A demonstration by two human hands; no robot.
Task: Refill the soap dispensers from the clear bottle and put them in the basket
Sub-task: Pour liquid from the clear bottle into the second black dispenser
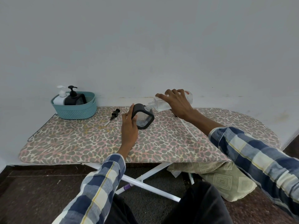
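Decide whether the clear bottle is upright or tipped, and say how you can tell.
Tipped. The right hand holds the clear bottle nearly on its side, its open neck angled down at the black dispenser.

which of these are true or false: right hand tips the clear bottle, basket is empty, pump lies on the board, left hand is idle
1. The right hand tips the clear bottle toward the black dispenser. True.
2. The basket is empty. False: a white dispenser and a black one stand in it.
3. A black pump lies on the ironing board. True.
4. The left hand is idle. False: it holds the black dispenser.
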